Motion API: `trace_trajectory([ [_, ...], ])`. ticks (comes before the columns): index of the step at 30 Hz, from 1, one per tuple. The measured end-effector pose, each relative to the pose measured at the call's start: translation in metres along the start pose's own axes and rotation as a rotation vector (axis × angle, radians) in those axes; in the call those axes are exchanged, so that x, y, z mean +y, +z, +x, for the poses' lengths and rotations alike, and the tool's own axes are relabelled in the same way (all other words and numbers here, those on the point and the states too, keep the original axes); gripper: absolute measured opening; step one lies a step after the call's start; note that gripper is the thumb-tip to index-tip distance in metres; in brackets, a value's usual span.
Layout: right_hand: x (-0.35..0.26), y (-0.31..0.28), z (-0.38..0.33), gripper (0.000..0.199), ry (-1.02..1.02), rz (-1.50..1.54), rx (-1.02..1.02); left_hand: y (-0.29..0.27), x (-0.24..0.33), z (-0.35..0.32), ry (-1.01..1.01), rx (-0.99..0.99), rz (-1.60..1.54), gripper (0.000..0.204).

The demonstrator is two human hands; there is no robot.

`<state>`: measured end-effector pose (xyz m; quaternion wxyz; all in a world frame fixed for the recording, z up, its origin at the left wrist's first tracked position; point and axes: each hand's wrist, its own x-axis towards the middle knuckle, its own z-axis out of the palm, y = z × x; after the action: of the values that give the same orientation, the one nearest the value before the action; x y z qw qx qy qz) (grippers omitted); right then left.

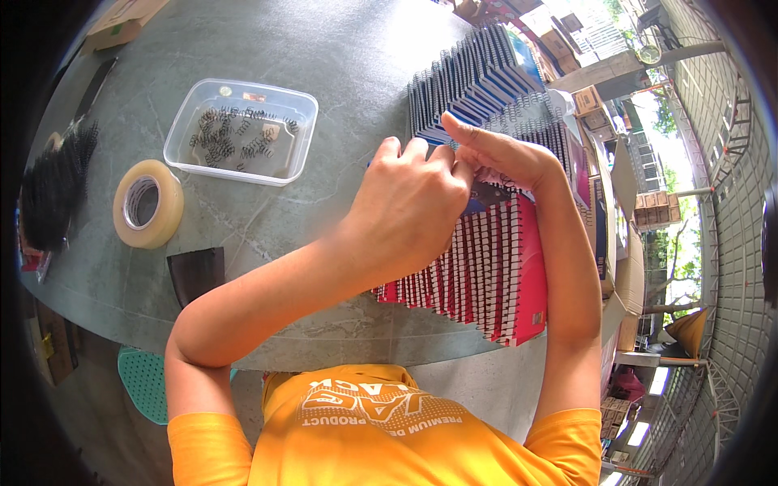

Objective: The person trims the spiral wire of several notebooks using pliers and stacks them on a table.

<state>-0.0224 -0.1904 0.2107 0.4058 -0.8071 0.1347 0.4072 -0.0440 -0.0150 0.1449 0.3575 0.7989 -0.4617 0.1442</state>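
left hand (417, 193) curled, right hand (512, 159) with thumb extended; whether they grip anything i cannot tell. bodyward of them, red spiral notebooks (494, 267) look stiff, probably heavy stacked; best squeezed from opposite ends.

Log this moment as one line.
left hand: fingers curled, grip hidden | right hand: beside left, thumb extended | red notebooks: near hands | tub: holds coils | tape: beside tub
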Motion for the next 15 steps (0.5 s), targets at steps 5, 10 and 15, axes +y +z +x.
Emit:
trace_trajectory([
  [5,0.001,-0.001,0.003,0.079,0.016,0.050,-0.052,0.007,-0.008,0.001,-0.085,-0.130,-0.171,0.028],
  [10,0.006,-0.009,0.000,0.062,-0.125,-0.234,-0.189,-0.019,-0.020,0.000,-0.521,-0.649,-0.741,0.029],
  [15,0.004,-0.009,-0.004,0.027,-0.182,-0.603,-0.186,0.018,-0.065,-0.080,-0.561,-0.491,-0.585,0.033],
])
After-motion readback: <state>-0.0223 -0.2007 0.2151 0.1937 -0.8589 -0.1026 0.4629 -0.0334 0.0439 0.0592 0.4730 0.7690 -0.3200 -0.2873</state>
